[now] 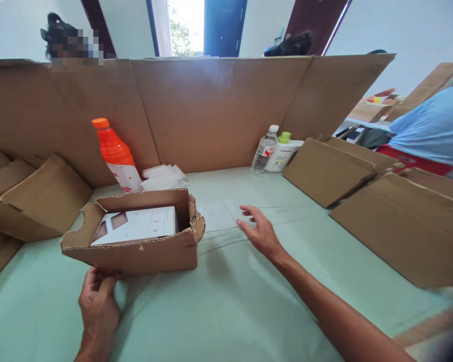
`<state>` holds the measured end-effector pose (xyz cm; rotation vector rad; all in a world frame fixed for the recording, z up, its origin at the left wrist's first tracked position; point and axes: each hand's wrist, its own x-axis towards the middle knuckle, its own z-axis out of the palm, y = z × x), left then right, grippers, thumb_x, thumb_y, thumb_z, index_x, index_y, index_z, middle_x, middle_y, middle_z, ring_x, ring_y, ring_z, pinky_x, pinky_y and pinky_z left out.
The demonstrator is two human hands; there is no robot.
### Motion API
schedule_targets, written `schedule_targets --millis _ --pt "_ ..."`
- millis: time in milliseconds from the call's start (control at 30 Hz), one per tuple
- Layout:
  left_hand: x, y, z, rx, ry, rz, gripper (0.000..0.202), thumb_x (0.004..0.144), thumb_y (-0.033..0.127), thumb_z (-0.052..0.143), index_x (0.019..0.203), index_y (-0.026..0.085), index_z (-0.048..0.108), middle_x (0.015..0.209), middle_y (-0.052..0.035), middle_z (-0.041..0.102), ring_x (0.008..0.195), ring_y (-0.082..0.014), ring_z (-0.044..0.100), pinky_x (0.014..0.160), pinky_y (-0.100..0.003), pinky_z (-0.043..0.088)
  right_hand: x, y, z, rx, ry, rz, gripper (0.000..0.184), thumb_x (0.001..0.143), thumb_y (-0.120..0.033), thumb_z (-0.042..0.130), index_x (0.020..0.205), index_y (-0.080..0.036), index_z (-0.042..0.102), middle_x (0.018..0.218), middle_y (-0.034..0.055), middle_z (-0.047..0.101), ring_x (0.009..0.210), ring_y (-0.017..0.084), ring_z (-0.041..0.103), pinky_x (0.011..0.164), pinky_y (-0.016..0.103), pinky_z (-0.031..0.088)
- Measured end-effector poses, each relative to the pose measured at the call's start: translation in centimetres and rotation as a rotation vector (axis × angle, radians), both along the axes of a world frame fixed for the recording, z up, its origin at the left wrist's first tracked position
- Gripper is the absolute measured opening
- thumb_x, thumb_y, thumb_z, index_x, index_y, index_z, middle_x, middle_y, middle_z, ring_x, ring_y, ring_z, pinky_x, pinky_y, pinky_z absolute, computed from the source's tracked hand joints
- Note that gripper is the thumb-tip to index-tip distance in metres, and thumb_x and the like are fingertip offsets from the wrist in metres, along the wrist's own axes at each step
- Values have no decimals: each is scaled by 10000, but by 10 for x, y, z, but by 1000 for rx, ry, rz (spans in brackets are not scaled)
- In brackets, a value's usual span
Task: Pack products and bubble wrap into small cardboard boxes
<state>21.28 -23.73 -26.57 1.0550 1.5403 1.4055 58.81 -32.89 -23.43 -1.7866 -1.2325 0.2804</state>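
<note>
A small open cardboard box (136,254) sits on the pale green table (226,301), with a white printed carton (136,224) lying flat inside it. My left hand (97,306) rests at the box's near bottom edge, fingers curled against the cardboard. My right hand (260,232) reaches out over the table to the right of the box, fingers spread and holding nothing. Its fingertips hover by a clear plastic sheet (221,213) lying flat on the table.
An orange bottle (117,156) and crumpled white plastic (164,177) stand behind the box. A clear water bottle (265,149) and white lotion bottle (283,153) sit by the cardboard wall (211,110). Flattened cartons lie left (38,201) and right (400,221). A person in blue (434,128) is at right.
</note>
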Motion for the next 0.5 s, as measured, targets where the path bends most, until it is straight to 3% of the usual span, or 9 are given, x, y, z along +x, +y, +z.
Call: schedule_targets --millis 100,167,333,500 --pt "0 0 3 80 16 6 237 563 306 644 767 196 593 807 -2 590 762 -164 515 679 -288 412 -48 -5 -1 -91 115 360 540 801 -318 644 1326 -215 571 1307 133 639 1093 274 649 806 398 561" --pt "-3 4 2 119 -6 -16 218 579 328 639 747 202 584 833 -10 599 789 -171 542 704 -292 440 -81 -1 -6 -95 171 521 663 762 -292 674 1402 -227 513 1370 135 596 1162 295 617 887 439 554" --pt "-23 20 -3 100 -151 80 273 698 473 553 841 242 571 825 -3 618 834 -214 606 767 -352 494 -134 8 -19 -14 224 594 756 756 -290 675 1471 -215 444 1400 147 556 1251 319 560 1053 511 477" --pt "-53 26 -6 136 69 154 250 692 430 569 873 258 594 872 -14 649 922 -273 630 787 -400 505 -155 14 -19 -65 170 810 801 773 -324 703 1512 -195 419 1523 174 471 1382 331 474 1143 516 398"
